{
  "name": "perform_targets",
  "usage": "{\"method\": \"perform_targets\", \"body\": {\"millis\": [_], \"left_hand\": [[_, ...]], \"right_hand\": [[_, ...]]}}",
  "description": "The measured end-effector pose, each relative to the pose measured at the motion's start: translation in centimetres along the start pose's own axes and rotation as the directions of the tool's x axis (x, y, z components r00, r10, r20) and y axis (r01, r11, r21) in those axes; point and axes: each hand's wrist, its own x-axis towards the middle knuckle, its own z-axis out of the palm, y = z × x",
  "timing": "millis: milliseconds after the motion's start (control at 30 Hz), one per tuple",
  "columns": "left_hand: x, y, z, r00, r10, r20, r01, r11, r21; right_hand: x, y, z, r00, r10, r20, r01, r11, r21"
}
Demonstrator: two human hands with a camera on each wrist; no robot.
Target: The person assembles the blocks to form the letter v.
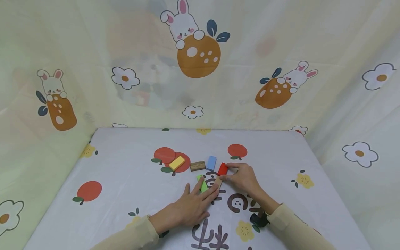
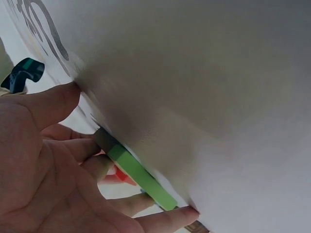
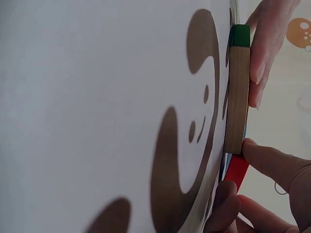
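Observation:
Several small rectangular blocks lie in a curved row on the cloth. With thumb and forefinger my right hand (image 1: 243, 178) pinches the red block (image 1: 222, 169). The thumb also meets the end of the light wooden block (image 3: 238, 99), which adjoins the red one in the right wrist view. My left hand (image 1: 192, 209) lies with fingers spread, its fingertips around the green block (image 2: 142, 177) and on the near end of the light wooden block. Beyond the hands are a blue block (image 1: 211, 163), a brown wooden block (image 1: 198, 166) and a yellow block (image 1: 177, 163).
A white cloth (image 1: 125, 166) printed with fruit, flowers and brown figures covers the table. Printed curtains (image 1: 150, 69) with rabbits enclose its back and sides. A dark wrist device (image 1: 259, 220) sits by the right cuff.

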Motion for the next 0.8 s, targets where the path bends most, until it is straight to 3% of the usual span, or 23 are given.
{"method": "perform_targets", "body": {"millis": [800], "left_hand": [[-0.06, 0.04, -0.12, 1.000, -0.007, 0.004, 0.007, 1.000, -0.023]], "right_hand": [[0.43, 0.02, -0.62, 0.998, -0.017, 0.056, 0.018, 1.000, -0.021]]}}
